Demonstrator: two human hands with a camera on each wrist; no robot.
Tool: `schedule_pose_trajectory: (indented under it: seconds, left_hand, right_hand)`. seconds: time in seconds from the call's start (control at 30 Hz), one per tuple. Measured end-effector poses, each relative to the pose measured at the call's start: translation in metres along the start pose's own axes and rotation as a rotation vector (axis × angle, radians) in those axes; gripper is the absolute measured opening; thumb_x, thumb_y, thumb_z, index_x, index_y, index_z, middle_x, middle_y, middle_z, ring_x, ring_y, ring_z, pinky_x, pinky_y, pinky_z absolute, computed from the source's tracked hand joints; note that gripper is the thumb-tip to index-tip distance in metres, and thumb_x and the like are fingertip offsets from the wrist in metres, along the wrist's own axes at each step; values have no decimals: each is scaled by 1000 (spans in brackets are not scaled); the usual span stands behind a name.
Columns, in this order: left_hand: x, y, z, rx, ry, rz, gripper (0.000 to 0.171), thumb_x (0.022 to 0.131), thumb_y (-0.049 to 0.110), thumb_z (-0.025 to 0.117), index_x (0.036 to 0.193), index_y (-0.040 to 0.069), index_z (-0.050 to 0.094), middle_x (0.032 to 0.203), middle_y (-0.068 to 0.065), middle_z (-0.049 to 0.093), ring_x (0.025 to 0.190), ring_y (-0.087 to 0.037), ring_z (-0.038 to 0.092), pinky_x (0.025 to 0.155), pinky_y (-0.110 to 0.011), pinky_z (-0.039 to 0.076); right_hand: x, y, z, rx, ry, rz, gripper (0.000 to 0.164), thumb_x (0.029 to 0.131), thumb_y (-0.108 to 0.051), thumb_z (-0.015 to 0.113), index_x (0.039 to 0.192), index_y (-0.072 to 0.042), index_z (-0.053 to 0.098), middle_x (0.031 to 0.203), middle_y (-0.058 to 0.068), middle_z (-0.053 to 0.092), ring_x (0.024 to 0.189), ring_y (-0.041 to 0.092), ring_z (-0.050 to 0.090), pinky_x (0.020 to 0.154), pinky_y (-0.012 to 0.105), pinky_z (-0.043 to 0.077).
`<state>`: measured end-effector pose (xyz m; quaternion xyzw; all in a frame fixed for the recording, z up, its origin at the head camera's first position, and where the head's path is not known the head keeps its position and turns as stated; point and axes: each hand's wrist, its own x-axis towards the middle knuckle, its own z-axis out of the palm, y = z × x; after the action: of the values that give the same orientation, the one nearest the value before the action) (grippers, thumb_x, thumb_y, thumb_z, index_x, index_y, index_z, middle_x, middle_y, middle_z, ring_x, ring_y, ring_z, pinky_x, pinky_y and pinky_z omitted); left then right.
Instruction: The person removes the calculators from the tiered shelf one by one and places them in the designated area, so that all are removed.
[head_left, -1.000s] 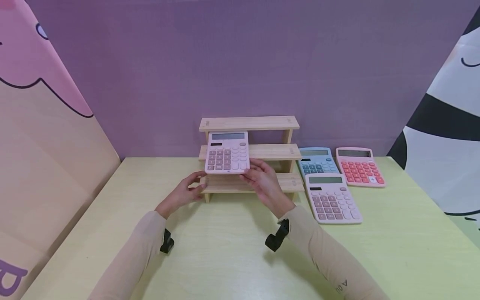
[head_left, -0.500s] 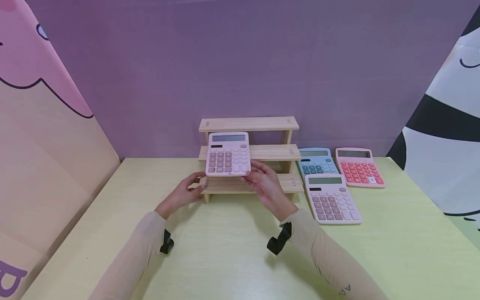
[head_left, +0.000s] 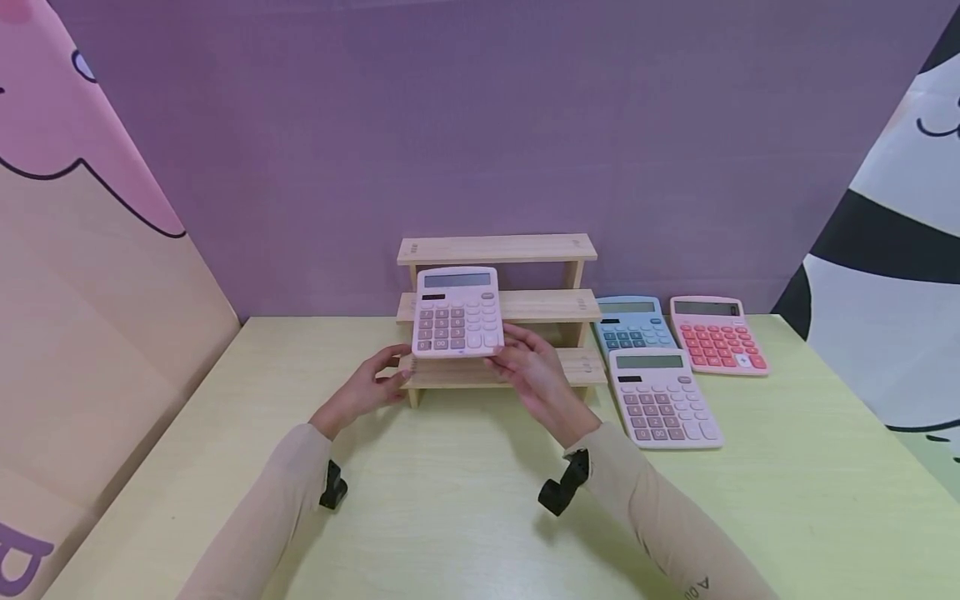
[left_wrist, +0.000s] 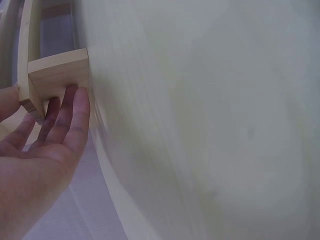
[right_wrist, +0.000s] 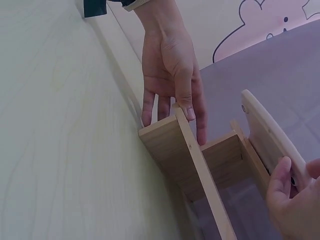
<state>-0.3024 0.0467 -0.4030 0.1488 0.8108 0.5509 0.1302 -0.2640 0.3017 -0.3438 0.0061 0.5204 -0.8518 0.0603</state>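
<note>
My right hand (head_left: 536, 375) pinches the lower right corner of a pale pink calculator (head_left: 457, 312), thumb and fingers on either side of its edge. The calculator leans back in front of the middle step of a three-tier wooden stand (head_left: 555, 307), screen at the top and keys facing me. At the stand's lowest step, my left hand (head_left: 367, 392) holds the left end. In the left wrist view, its fingers (left_wrist: 77, 120) curl under the board against the leg panel (left_wrist: 60, 72). The right wrist view shows the calculator's back (right_wrist: 265, 130) tilted over the middle board.
Right of the stand lie a blue calculator (head_left: 637, 333), a pink calculator with coral keys (head_left: 720, 333) and another pale pink calculator (head_left: 663, 400), which overlaps the blue one. A purple backdrop (head_left: 495, 125) rises behind the pale table (head_left: 442, 500).
The calculator's lower edge has come slightly down and towards me, with my right hand following. My left hand stays at the stand's end.
</note>
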Motion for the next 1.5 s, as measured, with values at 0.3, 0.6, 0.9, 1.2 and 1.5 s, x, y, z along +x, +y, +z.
schedule_pose_trajectory:
  seconds: [0.3,0.6,0.9,1.2,1.5]
  left_hand:
    - [-2,0,0,21,4,-2,49,95,20,49,140,19,30,140,-17,30,118,-37,47,89,-40,51]
    - [1,-4,-1,-8,8,3,47,95,16,48,140,16,31,136,-17,32,115,-34,49,87,-39,53]
    - [1,-2,-1,10,-2,16,49,95,18,49,141,16,30,138,-18,30,116,-37,48,88,-40,52]
    - [1,-3,-1,7,-6,21,49,95,19,49,141,15,30,137,-18,30,117,-37,47,88,-40,52]
    - [-2,-1,-2,-11,-25,47,49,96,18,47,141,14,29,138,-18,29,118,-38,47,90,-43,51]
  right_hand:
    - [-4,-3,-1,-3,-12,-6,49,87,11,47,134,0,38,95,3,57,81,12,60,81,26,54]
    - [-6,-7,-7,9,-17,-13,48,87,12,45,132,2,36,95,3,57,80,12,60,79,25,54]
    - [-15,-14,-17,-46,-30,-5,48,88,11,43,134,1,32,97,2,55,83,12,58,86,28,51]
    - [-22,-21,-32,-44,-37,9,43,89,10,43,129,-2,35,100,2,57,82,12,59,86,26,51]
    - [-28,-27,-50,-91,-53,-2,46,90,7,43,134,-1,31,98,-1,59,85,11,60,90,28,50]
